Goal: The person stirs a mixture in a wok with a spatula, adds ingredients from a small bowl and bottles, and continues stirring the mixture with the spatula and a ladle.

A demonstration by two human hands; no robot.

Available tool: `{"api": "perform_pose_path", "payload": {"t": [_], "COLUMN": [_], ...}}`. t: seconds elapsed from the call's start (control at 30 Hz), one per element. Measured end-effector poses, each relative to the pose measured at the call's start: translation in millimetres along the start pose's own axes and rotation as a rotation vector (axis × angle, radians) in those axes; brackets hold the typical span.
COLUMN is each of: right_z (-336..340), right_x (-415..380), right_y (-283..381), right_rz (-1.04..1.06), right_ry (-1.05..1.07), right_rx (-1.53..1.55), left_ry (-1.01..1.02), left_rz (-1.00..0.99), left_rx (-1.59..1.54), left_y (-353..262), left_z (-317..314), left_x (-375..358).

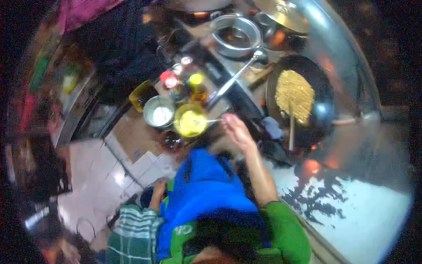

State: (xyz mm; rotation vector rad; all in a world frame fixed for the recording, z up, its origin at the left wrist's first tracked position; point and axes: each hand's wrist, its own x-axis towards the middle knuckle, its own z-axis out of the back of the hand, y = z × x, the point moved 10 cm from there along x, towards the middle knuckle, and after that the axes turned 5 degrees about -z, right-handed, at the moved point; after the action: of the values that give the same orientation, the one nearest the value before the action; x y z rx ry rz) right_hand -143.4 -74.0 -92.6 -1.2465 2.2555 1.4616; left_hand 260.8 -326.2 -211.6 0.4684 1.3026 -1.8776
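Observation:
My right hand is closed on the thin handle of a metal spoon. The spoon's far end reaches into a yellow bowl with pale yellow contents. Just left of it stands a metal container with something white inside. My left hand is low beside the blue apron, below a green plaid sleeve or cloth; its fingers are too blurred to read. A long-handled ladle lies beyond the yellow bowl.
At right, a large dark wok holds a golden grainy mass and a long utensil. A metal pot stands at the top. Bottles with red and yellow caps are behind the bowls. Flames glow near the wok.

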Motion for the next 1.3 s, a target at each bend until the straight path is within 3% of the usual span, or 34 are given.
{"api": "perform_pose_path", "payload": {"t": [0.07,0.13,0.23,0.27,0.37,0.43,0.47,0.5,0.57,0.63,0.67,0.7,0.77,0.83,0.9,0.93,0.97,1.03,1.07,1.1,1.13,1.17,1.2,1.23,1.3], "right_z": [22.9,30.9,73.1,93.8,174.7,153.2,140.3,146.5,158.3,104.1,101.6,92.7,20.1,-31.3,-76.8,-106.1,-101.8,-70.2,-50.1,-26.2,14.1,38.9,61.6,102.6,169.8], "right_x": [-24.4,-46.1,-101.8,-124.5,-177.4,-198.0,-191.6,-197.1,-210.9,-223.7,-208.2,-191.7,-160.5,-118.9,-83.1,-78.6,-74.9,-87.3,-110.4,-140.7,-166.4,-194.2,-215.7,-222.2,-213.9], "right_y": [31.9,66.8,127.7,141.3,162.5,187.1,179.6,176.7,200.6,224.0,216.6,203.9,185.2,138.8,90.8,82.5,64.7,72.3,98.0,123.3,132.8,141.5,140.9,127.3,90.5], "right_rz": [0.036,0.154,0.394,0.451,0.701,0.786,0.498,0.477,0.8,0.925,0.873,0.805,0.759,0.634,0.497,0.677,0.535,0.431,0.531,0.739,0.749,0.711,0.593,0.234,-0.16], "right_ry": [-0.064,-0.008,-0.089,-0.197,-0.584,-0.93,-1.048,-1.049,-1.072,-1.082,-0.946,-0.802,-0.516,-0.284,-0.132,-0.046,-0.024,-0.148,-0.306,-0.565,-0.796,-1.033,-1.242,-1.286,-1.057], "right_rx": [0.068,0.27,0.302,0.345,0.076,-0.963,-1.602,-1.606,-1.188,-1.131,-0.887,-0.646,-0.675,-0.641,-0.853,-1.056,-1.064,-0.86,-0.839,-1.14,-1.212,-1.475,-1.665,-1.796,-1.546], "left_ry": [-0.034,0.02,0.061,0.027,-0.015,-0.03,0.023,0.034,0.067,0.039,0.044,0.077,0.0,-0.049,0.012,0.002,0.005,-0.013,-0.032,-0.011,0.011,-0.024,0.01,0.035,0.043], "left_rz": [0.175,0.087,0.026,0.095,0.179,0.067,0.118,0.13,0.066,0.013,-0.049,0.002,-0.056,0.013,-0.02,-0.029,-0.033,0.012,0.007,0.047,-0.042,-0.118,-0.073,-0.036,-0.084], "left_rx": [-0.094,-0.098,-0.052,-0.086,-0.226,-0.165,-0.1,-0.094,-0.023,-0.071,-0.063,0.031,-0.002,-0.061,-0.042,-0.162,-0.165,-0.2,-0.264,-0.217,-0.279,-0.226,-0.265,-0.241,-0.277], "left_y": [63.9,82.2,53.4,26.4,43.6,35.3,3.1,6.3,4.7,37.4,51.1,18.0,20.7,31.4,15.7,19.8,25.6,14.1,16.0,-1.1,-2.0,-9.2,-3.0,-25.9,-28.6], "left_z": [-6.7,-7.3,-2.0,0.6,-4.5,-4.1,-5.6,-6.4,-13.7,-25.1,-24.9,-23.6,-23.9,-21.9,-27.2,-30.1,-30.9,-24.4,-24.6,-21.1,-24.8,-22.3,-28.8,-30.9,-40.0], "left_x": [22.7,40.5,41.2,29.9,39.9,49.2,34.6,35.1,41.8,54.9,61.9,43.2,46.1,49.4,47.9,51.1,50.6,44.6,46.6,36.0,42.3,40.0,44.4,36.5,47.1]}}
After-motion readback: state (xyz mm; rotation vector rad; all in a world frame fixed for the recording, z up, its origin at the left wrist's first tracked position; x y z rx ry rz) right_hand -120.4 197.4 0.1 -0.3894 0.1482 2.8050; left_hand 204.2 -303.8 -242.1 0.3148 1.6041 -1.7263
